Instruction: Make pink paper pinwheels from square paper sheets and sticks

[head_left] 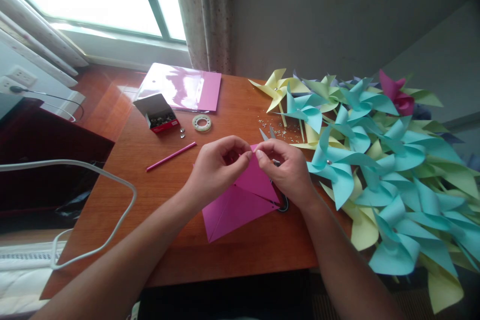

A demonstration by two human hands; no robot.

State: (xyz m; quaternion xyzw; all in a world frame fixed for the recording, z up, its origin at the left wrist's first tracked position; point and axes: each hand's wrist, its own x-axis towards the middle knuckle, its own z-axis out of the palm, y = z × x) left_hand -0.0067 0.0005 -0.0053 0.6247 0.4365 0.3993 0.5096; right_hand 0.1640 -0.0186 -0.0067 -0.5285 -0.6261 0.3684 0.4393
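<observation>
A pink square of paper (240, 205) with diagonal cuts lies on the wooden table (157, 195) in front of me. My left hand (215, 167) and my right hand (287, 167) both pinch one folded-up corner of it near its middle, fingertips almost touching. Scissors (282, 202) lie partly hidden under the paper and my right hand, their blade tips (267, 134) showing just beyond. A pink straw (171, 156) lies to the left of my left hand.
A heap of teal, yellow and green paper pinwheels (375, 160) covers the right side. Further back lie a pink paper pack (180, 87), an open box of fasteners (159, 114) and a tape roll (201, 122). A white cable (93, 170) loops at the left.
</observation>
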